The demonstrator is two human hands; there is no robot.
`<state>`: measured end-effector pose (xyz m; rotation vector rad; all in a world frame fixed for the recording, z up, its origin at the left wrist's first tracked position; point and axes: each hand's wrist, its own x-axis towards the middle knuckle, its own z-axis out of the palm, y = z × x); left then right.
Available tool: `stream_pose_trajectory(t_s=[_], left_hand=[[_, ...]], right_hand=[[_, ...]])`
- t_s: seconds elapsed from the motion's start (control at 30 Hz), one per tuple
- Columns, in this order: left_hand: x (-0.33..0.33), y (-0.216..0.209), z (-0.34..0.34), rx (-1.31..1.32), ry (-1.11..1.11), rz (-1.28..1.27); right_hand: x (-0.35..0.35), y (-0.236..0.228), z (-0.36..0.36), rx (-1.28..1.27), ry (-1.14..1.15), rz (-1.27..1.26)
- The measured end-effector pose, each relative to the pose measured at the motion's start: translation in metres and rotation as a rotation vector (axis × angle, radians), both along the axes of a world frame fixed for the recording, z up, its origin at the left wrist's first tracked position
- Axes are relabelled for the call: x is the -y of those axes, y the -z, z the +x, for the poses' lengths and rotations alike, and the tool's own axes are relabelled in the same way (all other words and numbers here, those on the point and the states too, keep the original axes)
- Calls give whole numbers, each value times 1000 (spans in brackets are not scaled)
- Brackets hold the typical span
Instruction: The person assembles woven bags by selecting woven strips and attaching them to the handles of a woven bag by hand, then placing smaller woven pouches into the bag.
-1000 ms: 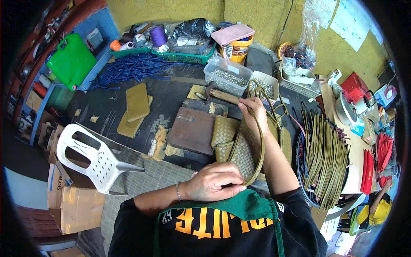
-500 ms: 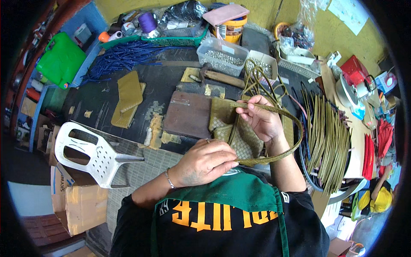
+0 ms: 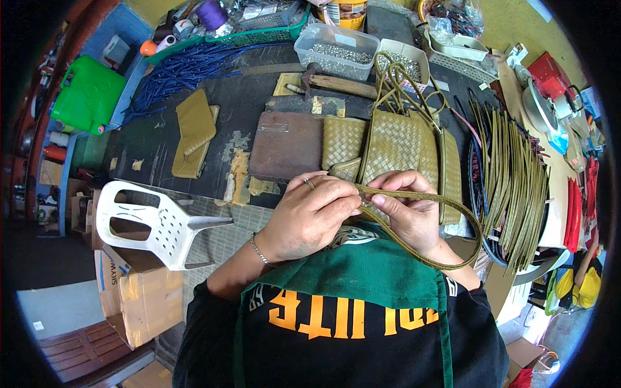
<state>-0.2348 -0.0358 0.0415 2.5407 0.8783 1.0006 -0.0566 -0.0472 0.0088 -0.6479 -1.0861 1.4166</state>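
Note:
Close in front of my green apron, my left hand (image 3: 315, 213) and my right hand (image 3: 409, 210) nearly meet, each with bent fingers pinching an olive strap (image 3: 467, 260). The strap loops out past my right wrist and comes back to the fingers. Exactly what lies between the fingertips is partly hidden. Just beyond my hands, olive woven bags (image 3: 398, 143) lie on the dark worktable, thin looped straps (image 3: 409, 87) rising behind them. A brown flat slab (image 3: 286, 145) sits left of the bags.
A hammer (image 3: 343, 84) lies behind the slab, near clear tubs of metal fittings (image 3: 336, 55). Folded olive pieces (image 3: 194, 132) and blue strips (image 3: 184, 77) are at left. Many olive strips (image 3: 514, 187) hang at right. A white plastic chair (image 3: 152, 223) stands at left.
My right hand has come down and in toward my left, bringing the strap end with it. The loop now hangs lower and further right, and the woven bags show more fully.

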Motion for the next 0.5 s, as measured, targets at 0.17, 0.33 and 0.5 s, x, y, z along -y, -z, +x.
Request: stream_pose_trajectory(t_s=[0.17,0.33,0.5], left_hand=[[1,1,-4,-63,-28,20],[3,0,-3,-90,-46,51],[4,3,-4,-106,-35,54]], right_hand=[[5,-5,-1,56,-1,56],[5,-3,-1,95,7,107],[3,-6,2,153,-49,177]])
